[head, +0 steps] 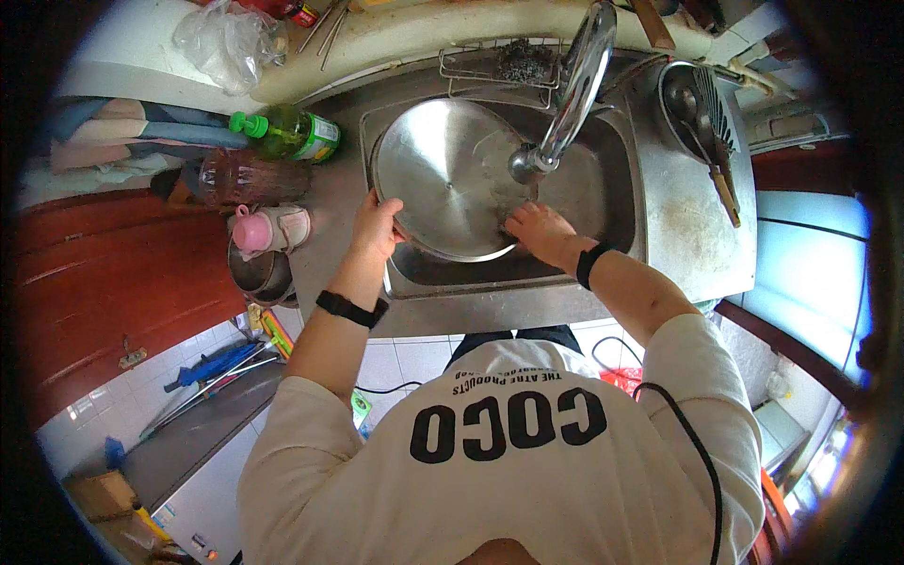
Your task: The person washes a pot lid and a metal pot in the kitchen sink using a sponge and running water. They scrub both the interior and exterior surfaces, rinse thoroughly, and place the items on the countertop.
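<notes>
A large round stainless steel lid or shallow pan (431, 155) lies tilted over the left part of the sink (621, 191). On its left rim my left hand (376, 224) has a grip, with the thumb on the upper face. My right hand (542, 229) rests at the lower right of the disc, fingers bent against its surface. Something dark and small shows by those fingertips, but whether the hand holds a scrubber is hidden. Above the right side of the disc hangs the chrome faucet (575, 92), its spout end close to the metal.
Left of the sink are a green dish-soap bottle (293, 134), a clear plastic jug (247, 178) and a pink-lidded cup (265, 229). A wire rack (466, 70) holds steel wool (525, 60) behind the basin. On the right lie a ladle (685, 106) and slotted turner (715, 116).
</notes>
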`<state>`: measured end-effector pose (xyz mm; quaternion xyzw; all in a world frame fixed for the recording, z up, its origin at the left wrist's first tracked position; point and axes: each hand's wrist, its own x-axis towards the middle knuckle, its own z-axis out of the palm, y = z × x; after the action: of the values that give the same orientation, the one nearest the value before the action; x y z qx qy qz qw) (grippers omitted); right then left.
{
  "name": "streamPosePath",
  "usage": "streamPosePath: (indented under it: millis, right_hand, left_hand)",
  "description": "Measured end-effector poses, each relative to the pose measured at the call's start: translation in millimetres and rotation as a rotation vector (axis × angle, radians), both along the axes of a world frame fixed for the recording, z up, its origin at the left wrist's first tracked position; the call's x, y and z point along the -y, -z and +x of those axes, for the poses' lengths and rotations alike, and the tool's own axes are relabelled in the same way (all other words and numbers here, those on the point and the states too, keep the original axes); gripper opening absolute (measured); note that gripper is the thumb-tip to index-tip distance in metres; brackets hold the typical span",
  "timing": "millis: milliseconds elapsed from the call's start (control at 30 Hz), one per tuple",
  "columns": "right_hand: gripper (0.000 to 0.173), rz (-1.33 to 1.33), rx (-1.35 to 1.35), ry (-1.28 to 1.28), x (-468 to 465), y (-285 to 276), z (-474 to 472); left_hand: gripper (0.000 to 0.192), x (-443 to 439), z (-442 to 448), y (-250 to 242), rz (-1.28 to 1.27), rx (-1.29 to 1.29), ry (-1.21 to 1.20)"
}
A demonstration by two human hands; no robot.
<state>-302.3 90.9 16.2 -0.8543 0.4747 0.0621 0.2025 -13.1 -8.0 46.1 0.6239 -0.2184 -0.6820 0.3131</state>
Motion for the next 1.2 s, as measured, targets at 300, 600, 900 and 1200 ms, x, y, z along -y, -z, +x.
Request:
streamPosePath:
  millis: [300,600,900,1200]
  right_hand:
    - [0.03,-0.233,0.539,0.226,-11,-13,81]
    - [0.05,0.161,0.076,-0.17,7,11,-5]
    - [0.052,0.578,0.572,0.361,-24,-2,82]
    - [0.045,0.116,0.061,-0.17,-2,7,-2]
  left_hand:
    - [0.045,-83,-62,-11,0.144,-0.23,-0.283]
    - [0.058,-71,-33,-3,0.036,-0.083,-0.213]
    - [0.046,-77,-49,9,-0.095,0.015,-0.281]
    - [0.041,-65,-20,-2,-0.112,-0.003,-0.155]
